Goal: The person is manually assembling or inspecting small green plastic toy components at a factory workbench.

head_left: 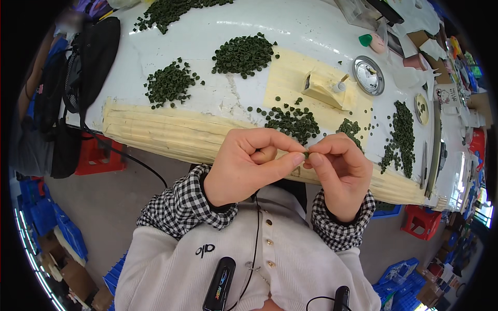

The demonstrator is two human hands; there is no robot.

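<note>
My left hand (254,163) and my right hand (340,171) meet at the fingertips over the near edge of the table. Thumb and forefinger of each are pinched around a small dark green piece (306,155), mostly hidden by the fingers. Just beyond my hands lies a loose pile of small round dark green pieces (293,123). A smaller cluster of green pieces (350,129) sits right of it. Behind them stands a block wrapped in yellowish tape (330,90), with a short peg and a white cap-like part on top.
More green piles lie at the left (168,84), centre back (244,56) and right (403,135). A round metal lid (369,75) and a small dish (421,109) are on the right. Tweezers (424,165) lie near the right edge. A black bag (96,62) hangs at the left.
</note>
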